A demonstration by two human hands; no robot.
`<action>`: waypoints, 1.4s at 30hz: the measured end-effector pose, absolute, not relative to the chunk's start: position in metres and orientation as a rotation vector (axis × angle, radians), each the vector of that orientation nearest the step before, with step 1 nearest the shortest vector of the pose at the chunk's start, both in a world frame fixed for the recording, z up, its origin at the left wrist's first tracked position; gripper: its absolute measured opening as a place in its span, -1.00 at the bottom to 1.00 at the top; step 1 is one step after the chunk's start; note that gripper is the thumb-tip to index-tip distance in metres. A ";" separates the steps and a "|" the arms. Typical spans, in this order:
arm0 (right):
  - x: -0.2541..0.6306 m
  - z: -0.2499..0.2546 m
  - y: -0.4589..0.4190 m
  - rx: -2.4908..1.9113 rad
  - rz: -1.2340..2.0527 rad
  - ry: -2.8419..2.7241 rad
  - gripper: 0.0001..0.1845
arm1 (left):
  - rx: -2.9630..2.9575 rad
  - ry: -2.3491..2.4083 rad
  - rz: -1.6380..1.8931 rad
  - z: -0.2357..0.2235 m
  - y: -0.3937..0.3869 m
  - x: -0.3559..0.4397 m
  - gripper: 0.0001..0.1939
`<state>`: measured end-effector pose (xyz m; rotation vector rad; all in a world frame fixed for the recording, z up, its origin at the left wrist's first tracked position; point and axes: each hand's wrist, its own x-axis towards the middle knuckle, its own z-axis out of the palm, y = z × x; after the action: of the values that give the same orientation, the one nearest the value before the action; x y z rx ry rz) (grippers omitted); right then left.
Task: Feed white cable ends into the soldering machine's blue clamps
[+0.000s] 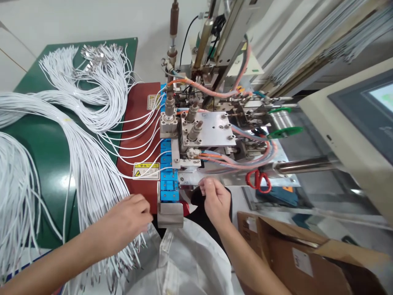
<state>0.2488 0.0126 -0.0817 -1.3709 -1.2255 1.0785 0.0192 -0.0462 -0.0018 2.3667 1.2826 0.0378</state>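
"Where are the white wires (89, 164)?"
"Under and left of my left hand (129, 217), its fingers bent. My right hand (216, 200) bends inward beside the blue blocks (168, 176)."
"Holding any?"
"I can't tell for either."

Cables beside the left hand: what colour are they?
The cables are white, seen best in the head view.

Have loads of cables (92, 164) on the table (50, 168) at left, machine (211, 127) just to its right. Also have a spool (284, 123) farther right, cardboard box (282, 254) front right.
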 end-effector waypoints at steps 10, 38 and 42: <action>0.247 -0.076 0.002 -1.259 1.197 -1.263 -0.63 | 2.260 1.170 0.024 0.004 -0.021 0.030 -0.79; 0.236 -0.042 -0.026 -1.067 1.098 -1.596 -0.84 | 2.175 1.461 0.952 -0.012 -0.029 0.052 -0.79; 0.227 -0.033 -0.010 -1.114 1.040 -1.618 -0.88 | 2.131 1.459 0.851 -0.019 -0.028 0.062 -0.77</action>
<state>0.2265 -0.0095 -0.0328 -1.1139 -1.6178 1.0403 0.0623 -0.0282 -0.0192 2.1307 1.4593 0.8510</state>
